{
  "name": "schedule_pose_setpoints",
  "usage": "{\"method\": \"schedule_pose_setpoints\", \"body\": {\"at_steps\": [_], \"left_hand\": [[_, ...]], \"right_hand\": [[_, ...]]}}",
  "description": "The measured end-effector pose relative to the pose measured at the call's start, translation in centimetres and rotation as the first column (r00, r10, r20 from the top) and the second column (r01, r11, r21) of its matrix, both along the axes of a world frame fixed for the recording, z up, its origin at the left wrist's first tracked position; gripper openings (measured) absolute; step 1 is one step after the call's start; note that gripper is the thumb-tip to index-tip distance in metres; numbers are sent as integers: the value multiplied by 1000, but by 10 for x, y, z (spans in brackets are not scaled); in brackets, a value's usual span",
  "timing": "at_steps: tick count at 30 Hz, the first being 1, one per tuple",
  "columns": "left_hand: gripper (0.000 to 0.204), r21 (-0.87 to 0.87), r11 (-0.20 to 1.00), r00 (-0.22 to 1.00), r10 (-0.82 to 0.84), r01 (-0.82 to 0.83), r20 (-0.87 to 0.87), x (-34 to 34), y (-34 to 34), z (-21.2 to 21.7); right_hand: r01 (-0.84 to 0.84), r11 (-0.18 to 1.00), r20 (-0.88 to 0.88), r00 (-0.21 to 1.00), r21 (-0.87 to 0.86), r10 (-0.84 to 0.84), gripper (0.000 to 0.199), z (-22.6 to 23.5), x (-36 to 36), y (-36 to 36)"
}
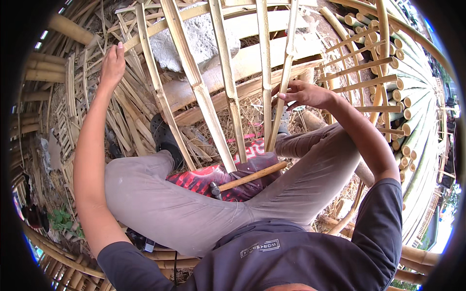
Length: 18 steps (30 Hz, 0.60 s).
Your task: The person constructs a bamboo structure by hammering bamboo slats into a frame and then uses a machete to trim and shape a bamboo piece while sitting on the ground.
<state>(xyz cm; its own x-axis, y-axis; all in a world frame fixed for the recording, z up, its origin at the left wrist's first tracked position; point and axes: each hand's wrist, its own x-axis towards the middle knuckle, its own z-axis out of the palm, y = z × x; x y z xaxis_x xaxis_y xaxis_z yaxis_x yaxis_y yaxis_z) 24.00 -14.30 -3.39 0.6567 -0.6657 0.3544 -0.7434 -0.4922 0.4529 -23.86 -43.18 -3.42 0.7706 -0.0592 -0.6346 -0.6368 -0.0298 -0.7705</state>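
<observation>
Several split bamboo slats [228, 87] fan out before me, their near ends on a red and black cloth [199, 178] between my legs. A curved bamboo strip [158, 28] crosses them at the far side. My left hand [113, 65] is closed on this strip's left end. At the rightmost slat [290, 51], my right hand [306, 94] has its thumb and fingers bent around the lower part; some fingertips are hidden. A hammer [255, 176] with a wooden handle lies on the cloth, its head toward my left thigh.
A rough grey stone block [187, 43] sits beyond the slats, beside a broad split bamboo piece [252, 56]. Cut bamboo poles [412, 111] are stacked at the right, near a bamboo lattice [361, 63]. Loose strips [124, 109] litter the ground at left.
</observation>
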Motion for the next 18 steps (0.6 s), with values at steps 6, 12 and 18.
{"method": "schedule_pose_setpoints", "body": {"at_steps": [6, 12, 18], "left_hand": [[54, -23, 999, 999, 40, -41, -21, -7, -5, 4], [56, 4, 996, 995, 87, -87, -50, -7, 2, 18], [66, 143, 967, 974, 220, -210, -56, -30, -43, 53]], "right_hand": [[98, 990, 30, 994, 105, -101, 36, -3, -3, 4], [306, 901, 103, 931, 307, -351, 26, 13, 0, 8], [359, 899, 285, 860, 251, -423, 17, 65, -5, -38]]}}
